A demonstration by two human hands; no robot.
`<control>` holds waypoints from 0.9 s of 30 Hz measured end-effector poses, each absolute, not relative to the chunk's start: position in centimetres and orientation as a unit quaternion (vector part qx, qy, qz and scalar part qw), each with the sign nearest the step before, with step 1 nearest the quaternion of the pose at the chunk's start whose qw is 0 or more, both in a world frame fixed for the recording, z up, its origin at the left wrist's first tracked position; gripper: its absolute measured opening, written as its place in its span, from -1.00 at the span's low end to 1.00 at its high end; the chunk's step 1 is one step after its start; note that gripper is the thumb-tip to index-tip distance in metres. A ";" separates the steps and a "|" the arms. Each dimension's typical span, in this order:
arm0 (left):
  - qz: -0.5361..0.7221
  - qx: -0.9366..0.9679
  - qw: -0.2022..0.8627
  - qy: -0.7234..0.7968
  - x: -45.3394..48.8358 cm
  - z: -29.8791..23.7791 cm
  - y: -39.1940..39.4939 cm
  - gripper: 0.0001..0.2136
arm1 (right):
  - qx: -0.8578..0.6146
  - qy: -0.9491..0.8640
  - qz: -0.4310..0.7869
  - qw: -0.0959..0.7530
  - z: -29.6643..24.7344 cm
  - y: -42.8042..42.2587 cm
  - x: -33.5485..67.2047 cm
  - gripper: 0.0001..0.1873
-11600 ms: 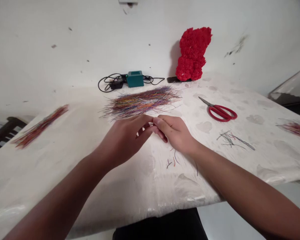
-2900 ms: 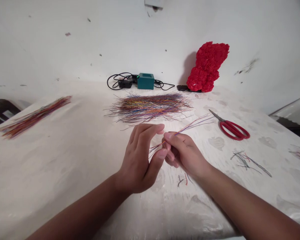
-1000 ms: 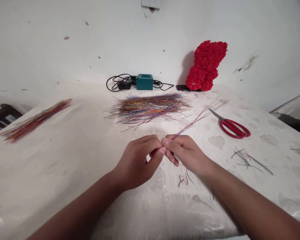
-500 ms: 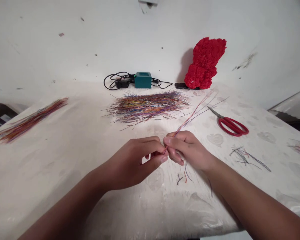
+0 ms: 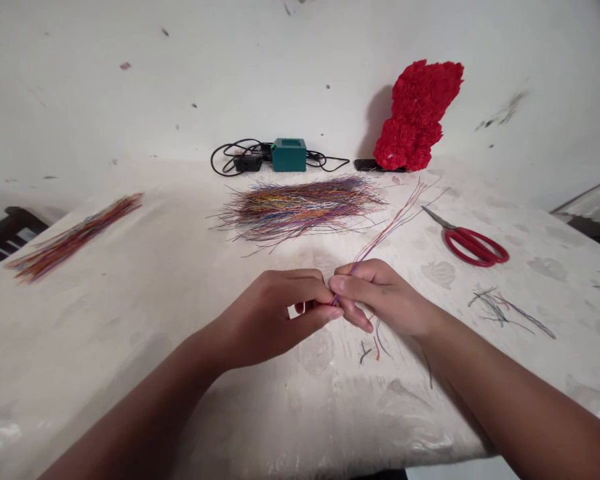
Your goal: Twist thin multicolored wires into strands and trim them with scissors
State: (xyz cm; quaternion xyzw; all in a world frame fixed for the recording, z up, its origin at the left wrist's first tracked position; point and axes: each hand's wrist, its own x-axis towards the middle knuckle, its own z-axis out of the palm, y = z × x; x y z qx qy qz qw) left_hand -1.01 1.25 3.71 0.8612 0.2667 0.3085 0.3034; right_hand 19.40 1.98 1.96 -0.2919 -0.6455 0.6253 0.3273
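Note:
Thin coloured wires [image 5: 384, 235], reddish and purple, run up and to the right out of my two hands, their far ends fanned apart. My left hand [image 5: 280, 313] pinches the near end between thumb and forefinger. Right beside it, my right hand [image 5: 375, 293] grips the same wires, thumb on top. The fingertips of both hands almost meet, and the wire ends there are mostly hidden. Past the hands lies a big loose pile of multicoloured wires [image 5: 300, 207]. Short wire snippets [image 5: 377, 348] lie just below my right hand.
Red-handled scissors [image 5: 475, 247] lie to the right, with more wire scraps [image 5: 505, 313] nearer me. A wire bundle [image 5: 80, 237] is at the left. Along the wall stand a teal box [image 5: 289, 155] with black cables, a dark phone-like object [image 5: 365, 165] and a red flower figure [image 5: 417, 117].
The view has shifted slightly, so most things sit a little further right and higher. Both hands keep their pinch on the wires, whose far ends look a bit more bunched.

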 end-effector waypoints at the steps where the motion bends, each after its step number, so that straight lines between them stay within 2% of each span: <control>1: 0.307 0.859 0.313 0.265 -1.0 3.8 1.2 -0.90 | -0.289 -0.647 0.625 0.328 2.0 2.0 19.4 -0.50; 9: 0.294 0.851 0.356 0.252 -1.4 4.4 1.3 -0.87 | -0.267 -0.618 0.656 0.341 1.9 1.9 19.3 -0.52; 16: 0.297 0.833 0.392 0.254 -1.5 4.2 1.5 -0.93 | -0.251 -0.620 0.671 0.321 2.0 1.8 19.4 -0.54; 27: 0.308 0.830 0.378 0.272 -1.4 4.3 1.6 -0.96 | -0.263 -0.644 0.641 0.324 2.1 1.8 19.4 -0.52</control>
